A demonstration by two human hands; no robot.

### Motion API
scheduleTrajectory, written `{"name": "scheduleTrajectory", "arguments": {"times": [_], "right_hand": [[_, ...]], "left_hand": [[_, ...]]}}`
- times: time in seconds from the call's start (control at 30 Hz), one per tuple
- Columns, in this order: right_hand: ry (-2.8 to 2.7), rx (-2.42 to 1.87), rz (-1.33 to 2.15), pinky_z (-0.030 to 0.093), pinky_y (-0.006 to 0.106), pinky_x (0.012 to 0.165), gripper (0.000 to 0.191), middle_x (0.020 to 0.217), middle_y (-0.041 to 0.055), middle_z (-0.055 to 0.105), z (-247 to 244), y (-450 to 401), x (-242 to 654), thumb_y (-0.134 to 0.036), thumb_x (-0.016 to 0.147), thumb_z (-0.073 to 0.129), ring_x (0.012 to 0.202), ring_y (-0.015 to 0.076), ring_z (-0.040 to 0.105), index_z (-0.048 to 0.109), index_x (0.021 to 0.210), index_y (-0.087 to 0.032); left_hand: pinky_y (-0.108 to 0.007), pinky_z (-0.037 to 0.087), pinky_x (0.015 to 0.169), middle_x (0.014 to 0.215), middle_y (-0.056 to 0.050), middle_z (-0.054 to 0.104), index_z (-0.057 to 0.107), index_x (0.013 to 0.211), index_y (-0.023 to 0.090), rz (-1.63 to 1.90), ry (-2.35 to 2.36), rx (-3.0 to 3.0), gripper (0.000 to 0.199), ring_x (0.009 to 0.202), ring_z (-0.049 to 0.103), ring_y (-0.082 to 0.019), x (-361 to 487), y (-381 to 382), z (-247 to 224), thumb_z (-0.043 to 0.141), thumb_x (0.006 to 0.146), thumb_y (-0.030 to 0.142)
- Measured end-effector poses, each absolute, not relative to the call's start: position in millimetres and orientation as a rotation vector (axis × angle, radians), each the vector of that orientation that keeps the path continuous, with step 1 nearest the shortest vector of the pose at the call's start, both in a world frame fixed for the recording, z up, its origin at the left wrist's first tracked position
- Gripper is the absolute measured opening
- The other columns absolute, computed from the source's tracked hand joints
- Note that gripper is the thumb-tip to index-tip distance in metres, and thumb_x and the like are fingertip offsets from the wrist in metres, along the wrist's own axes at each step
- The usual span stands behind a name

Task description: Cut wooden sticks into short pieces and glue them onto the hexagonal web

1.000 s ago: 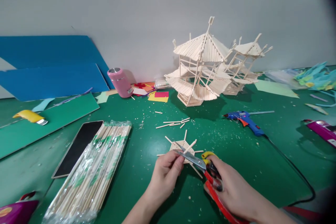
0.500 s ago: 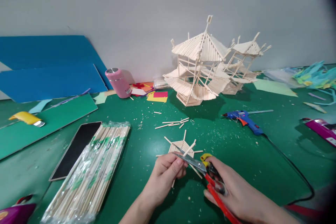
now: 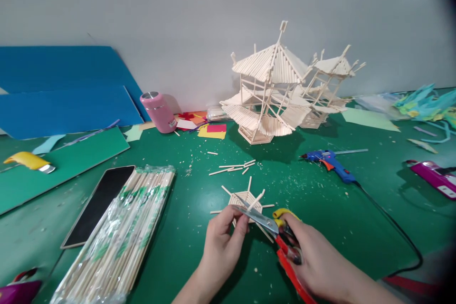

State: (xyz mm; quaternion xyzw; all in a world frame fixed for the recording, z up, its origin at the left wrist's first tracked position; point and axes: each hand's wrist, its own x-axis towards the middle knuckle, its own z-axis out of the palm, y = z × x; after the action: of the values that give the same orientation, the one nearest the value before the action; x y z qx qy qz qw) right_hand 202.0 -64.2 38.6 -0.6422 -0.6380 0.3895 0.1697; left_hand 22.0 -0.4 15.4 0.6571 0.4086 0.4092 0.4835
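Observation:
My right hand (image 3: 313,251) is wrapped around scissors (image 3: 261,221) with red and yellow handles. The blades are parted around a short wooden stick (image 3: 255,200), which slants up between them. My left hand (image 3: 223,240) pinches at the stick's lower end, thumb and forefinger close to the blades; the exact grip is partly hidden. Behind and below the blades lies a web-like stick frame (image 3: 235,199) with spokes sticking out around it, partly covered by my left hand and the scissors. Several loose cut sticks (image 3: 231,168) rest on the table just beyond the frame.
Wooden stick pavilions (image 3: 272,71) stand at the back. A blue glue gun (image 3: 329,161) with a cord lies to the right. On the left are wrapped sticks (image 3: 128,228), a black slab (image 3: 99,204) and a yellow cutter (image 3: 26,160). A pink flask (image 3: 159,113) stands farther back.
The view has shifted slightly. My left thumb has drawn down a little from the forefinger beside the blades. The scissors remain around the stick, little changed.

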Motion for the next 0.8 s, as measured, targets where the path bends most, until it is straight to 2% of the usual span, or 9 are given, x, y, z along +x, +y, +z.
{"name": "scheduleTrajectory", "arguments": {"times": [0.17,0.43,0.53,0.67,0.8], "right_hand": [[-1.747,-1.792,1.19,0.04,0.023,0.058,0.025,0.077,-0.0008,0.055,41.7,-63.1,202.1,-0.032,0.074,0.057,0.065,0.0127,0.051,0.042,0.091,-0.021],[-1.703,-1.761,1.301,0.045,0.022,0.062,0.03,0.085,0.001,0.056,51.8,-63.7,203.6,-0.033,0.074,0.057,0.068,0.0118,0.053,0.042,0.098,-0.021],[-1.699,-1.764,1.315,0.044,0.022,0.06,0.028,0.081,0.0001,0.056,49.6,-64.6,203.6,-0.03,0.074,0.056,0.066,0.0117,0.052,0.042,0.096,-0.021],[-1.734,-1.807,1.291,0.039,0.022,0.055,0.017,0.073,-0.0011,0.054,47.2,-66.9,201.7,-0.019,0.07,0.053,0.062,0.0116,0.049,0.043,0.084,-0.02],[-1.741,-1.793,1.329,0.035,0.022,0.051,0.015,0.07,-0.0014,0.055,47.6,-65.8,199.2,-0.016,0.067,0.051,0.058,0.0107,0.045,0.042,0.079,-0.02]], "left_hand": [[-0.018,0.031,0.049,0.058,0.001,0.05,0.058,0.072,0.015,0.96,0.963,1.63,0.017,0.051,0.039,-0.008,19.5,2.3,16.9,0.048,0.083,0.024],[-0.017,0.025,0.045,0.057,0.003,0.043,0.056,0.072,0.012,0.852,0.871,1.37,0.026,0.05,0.032,-0.006,16.1,5.1,14.4,0.05,0.083,0.035],[-0.017,0.025,0.046,0.058,0.003,0.043,0.055,0.072,0.012,0.837,0.831,1.356,0.025,0.051,0.032,-0.006,15.4,4.8,13.6,0.05,0.083,0.033],[-0.017,0.024,0.045,0.057,0.003,0.042,0.055,0.072,0.012,0.815,0.792,1.314,0.024,0.05,0.031,-0.006,15.2,4.6,13.8,0.051,0.082,0.033],[-0.018,0.029,0.049,0.062,0.0,0.048,0.055,0.071,0.012,0.821,0.84,1.377,0.024,0.055,0.037,-0.008,17.5,2.7,17.2,0.05,0.083,0.033]]}}
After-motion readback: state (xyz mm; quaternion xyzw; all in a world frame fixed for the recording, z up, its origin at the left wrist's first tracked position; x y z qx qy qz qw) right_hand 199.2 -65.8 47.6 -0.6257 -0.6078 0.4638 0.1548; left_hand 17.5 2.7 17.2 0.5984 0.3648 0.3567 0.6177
